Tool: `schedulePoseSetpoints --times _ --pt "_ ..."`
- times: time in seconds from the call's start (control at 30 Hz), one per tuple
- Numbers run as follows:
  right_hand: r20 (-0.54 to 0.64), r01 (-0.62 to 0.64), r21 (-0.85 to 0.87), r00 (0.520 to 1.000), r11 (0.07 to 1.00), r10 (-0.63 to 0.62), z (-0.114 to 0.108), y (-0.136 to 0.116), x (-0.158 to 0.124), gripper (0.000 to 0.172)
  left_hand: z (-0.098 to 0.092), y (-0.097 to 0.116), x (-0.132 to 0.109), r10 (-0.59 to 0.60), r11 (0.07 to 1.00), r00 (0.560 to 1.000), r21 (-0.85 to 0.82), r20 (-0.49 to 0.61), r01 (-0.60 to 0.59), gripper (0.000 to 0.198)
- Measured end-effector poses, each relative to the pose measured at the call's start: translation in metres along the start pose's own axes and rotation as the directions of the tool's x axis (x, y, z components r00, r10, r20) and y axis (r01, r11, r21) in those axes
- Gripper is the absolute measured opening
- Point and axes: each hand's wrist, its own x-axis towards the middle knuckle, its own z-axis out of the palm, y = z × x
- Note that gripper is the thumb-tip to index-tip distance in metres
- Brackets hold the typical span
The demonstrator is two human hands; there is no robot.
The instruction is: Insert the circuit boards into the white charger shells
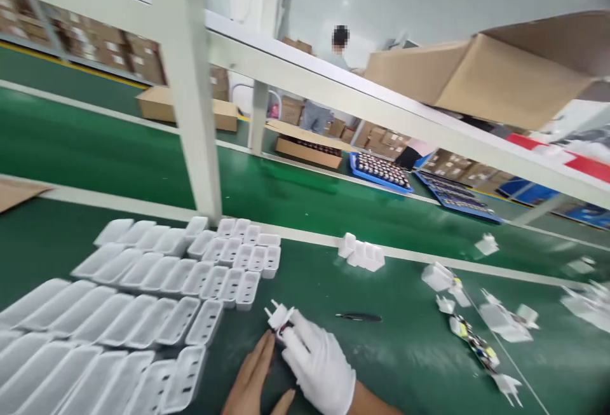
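My right hand (317,358), in a white glove, has its fingers closed round a small white power plug (279,316) with two prongs that point up and left. Something dark shows beside the plug at the fingertips. My left hand (255,377) is bare, its fingers stretched out and the thumb apart. Its fingertips meet the lower edge of the plug. To the left stand rows of white plastic casings (138,319), open side up, some with dark slots in the bottom. A dark pair of tweezers (358,317) lies on the green bench (381,364) to the right.
White casings (362,253) stand at the bench's back edge. Plug parts and a strip of circuit boards (476,345) lie at right. A pale post (185,84) and rail cross in front, with a cardboard box (476,78) above. Beyond are blue trays (381,172) and a person (337,56).
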Motion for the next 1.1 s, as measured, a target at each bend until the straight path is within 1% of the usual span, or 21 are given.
schedulePoseSetpoints --times 0.07,0.1,0.13,0.2,0.23,0.3,0.37,0.43,0.47,0.57,0.63,0.73,0.8,0.87,0.9,0.97,1.0,1.03,1.1 --pt "-0.02 0.027 0.01 0.999 1.0 -0.027 -0.009 0.002 0.009 0.037 -0.008 0.0 -0.008 -0.054 0.998 0.998 -0.019 -0.042 0.053 0.043" --pt "-0.04 0.019 0.025 0.999 1.0 -0.018 -0.014 0.002 0.012 0.036 -0.012 0.0 -0.012 -0.085 0.996 0.994 -0.042 -0.071 0.082 0.039" --pt "-0.065 -0.003 0.05 0.998 0.999 0.007 -0.018 0.002 0.014 0.035 -0.015 -0.001 -0.015 -0.115 0.992 0.988 -0.071 -0.101 0.108 0.036" --pt "-0.125 -0.093 0.101 0.987 0.991 0.105 -0.025 0.001 0.014 0.033 -0.021 -0.002 -0.02 -0.149 0.983 0.978 -0.13 -0.148 0.13 0.032" --pt "-0.154 -0.127 0.124 0.977 0.984 0.145 -0.026 -0.001 0.011 0.035 -0.024 -0.002 -0.022 -0.15 0.981 0.975 -0.147 -0.164 0.126 0.031" --pt "-0.162 -0.131 0.149 0.974 0.98 0.155 -0.023 -0.004 0.005 0.044 -0.031 0.001 -0.021 -0.133 0.984 0.976 -0.143 -0.176 0.108 0.029" --pt "-0.103 -0.081 0.16 0.99 0.984 0.098 -0.017 -0.006 -0.002 0.053 -0.039 0.007 -0.016 -0.106 0.991 0.983 -0.097 -0.149 0.092 0.029" --pt "-0.015 -0.055 0.179 0.998 0.982 0.059 -0.015 -0.006 -0.008 0.059 -0.047 0.013 -0.011 -0.084 0.995 0.992 -0.057 -0.089 0.079 0.028" --pt "0.012 -0.07 0.193 0.998 0.979 0.069 -0.015 -0.005 -0.01 0.061 -0.051 0.017 -0.008 -0.089 0.995 0.993 -0.046 -0.08 0.086 0.027" --pt "0.002 -0.145 0.255 0.989 0.956 0.15 -0.018 -0.002 -0.013 0.061 -0.057 0.023 -0.004 -0.105 0.994 0.994 -0.043 -0.025 0.104 0.026" --pt "0.009 -0.173 0.291 0.984 0.941 0.178 -0.015 -0.002 -0.014 0.06 -0.058 0.025 -0.004 -0.106 0.993 0.994 -0.045 -0.005 0.106 0.025" --pt "0.09 -0.206 0.335 0.978 0.92 0.186 -0.008 -0.006 -0.015 0.054 -0.056 0.028 -0.002 -0.088 0.996 0.996 -0.032 -0.016 0.087 0.024" --pt "0.121 -0.252 0.401 0.968 0.881 0.221 -0.009 -0.005 -0.016 0.049 -0.053 0.031 0.003 -0.093 0.996 0.994 -0.018 -0.058 0.092 0.021" --pt "0.113 -0.316 0.521 0.946 0.793 0.302 -0.017 -0.001 -0.016 0.045 -0.049 0.035 0.01 -0.125 0.992 0.986 -0.016 -0.11 0.124 0.018" --pt "0.12 -0.369 0.592 0.919 0.716 0.375 -0.021 0.002 -0.016 0.042 -0.047 0.036 0.014 -0.146 0.989 0.981 -0.022 -0.128 0.144 0.018" --pt "0.196 -0.479 0.723 0.832 0.497 0.518 -0.028 0.006 -0.011 0.036 -0.045 0.039 0.022 -0.186 0.983 0.974 -0.033 -0.132 0.183 0.018" --pt "0.27 -0.515 0.771 0.797 0.374 0.541 -0.029 0.008 -0.007 0.034 -0.044 0.04 0.025 -0.205 0.979 0.971 -0.034 -0.125 0.202 0.018" --pt "0.356 -0.541 0.801 0.775 0.257 0.521 -0.029 0.009 -0.002 0.033 -0.044 0.041 0.028 -0.225 0.974 0.966 -0.038 -0.125 0.222 0.018" --pt "0.506 -0.581 0.812 0.753 0.063 0.421 -0.025 0.008 0.009 0.035 -0.045 0.043 0.031 -0.259 0.966 0.957 -0.063 -0.128 0.253 0.018"
